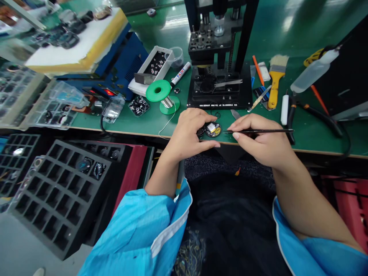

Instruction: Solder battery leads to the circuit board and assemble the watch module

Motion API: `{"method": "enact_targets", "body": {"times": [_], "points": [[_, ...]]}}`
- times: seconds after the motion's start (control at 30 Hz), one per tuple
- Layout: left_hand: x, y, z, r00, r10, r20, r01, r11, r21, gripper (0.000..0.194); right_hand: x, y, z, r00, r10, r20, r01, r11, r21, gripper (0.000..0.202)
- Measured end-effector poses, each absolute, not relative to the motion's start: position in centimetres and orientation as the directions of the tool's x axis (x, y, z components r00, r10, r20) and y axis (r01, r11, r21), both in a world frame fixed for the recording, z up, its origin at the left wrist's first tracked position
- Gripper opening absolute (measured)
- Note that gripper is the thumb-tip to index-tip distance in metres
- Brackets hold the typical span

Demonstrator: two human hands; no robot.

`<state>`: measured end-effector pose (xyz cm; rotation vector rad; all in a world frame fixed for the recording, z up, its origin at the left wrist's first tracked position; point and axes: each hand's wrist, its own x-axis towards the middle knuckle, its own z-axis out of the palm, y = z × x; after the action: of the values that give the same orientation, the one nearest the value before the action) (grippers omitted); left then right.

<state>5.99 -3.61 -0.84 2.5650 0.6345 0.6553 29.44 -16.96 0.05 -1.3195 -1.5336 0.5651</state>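
Near the front edge of the green bench lies a small round watch body (213, 129), its inside showing a silver block and yellow parts. My left hand (189, 132) is closed on its left side, fingers over the top and thumb along the near edge. A dark part beside it is half hidden under those fingers. Between the thumb and fingers of my right hand (260, 140) is a pair of slim black tweezers (270, 131), held level. Their tips point left, just short of the watch body's right edge. A small black ring (217, 114) lies just beyond.
Behind my hands stands a black press (220, 90). Left of it are a green solder spool (158, 91), a paint marker (180, 74) and a parts box (155, 63). Rightward lie a yellow brush (274, 82), pliers (319, 115) and a bottle (314, 73). A grey compartment tray (61, 195) sits lower left.
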Motion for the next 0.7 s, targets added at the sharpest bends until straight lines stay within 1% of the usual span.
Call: {"method": "enact_targets", "body": {"times": [0.23, 0.4, 0.47, 0.6, 0.7], "points": [[6.0, -3.6, -0.9, 0.78, 0.491, 0.388, 0.273, -0.825, 0.496, 0.077, 29.5, -17.0, -0.1, 0.094, 0.914, 0.395, 0.445, 0.317, -0.838, 0.009], [5.2, -3.2, -0.5, 0.771, 0.513, 0.378, 0.25, -0.789, 0.561, 0.076, 29.6, -17.1, -0.4, 0.112, 0.909, 0.401, 0.423, 0.321, -0.847, 0.011], [4.4, -3.1, -0.5, 0.757, 0.529, 0.383, 0.258, -0.781, 0.569, 0.075, 29.6, -17.2, -0.5, 0.128, 0.909, 0.397, 0.418, 0.314, -0.853, 0.011], [2.6, -3.1, -0.6, 0.729, 0.557, 0.397, 0.308, -0.785, 0.537, 0.07, 29.7, -17.2, -0.5, 0.138, 0.907, 0.397, 0.417, 0.311, -0.854, 0.009], [1.6, -3.2, -0.7, 0.75, 0.539, 0.384, 0.315, -0.801, 0.509, 0.06, 29.7, -17.2, -0.6, 0.136, 0.904, 0.405, 0.419, 0.318, -0.851, 0.011]]}}
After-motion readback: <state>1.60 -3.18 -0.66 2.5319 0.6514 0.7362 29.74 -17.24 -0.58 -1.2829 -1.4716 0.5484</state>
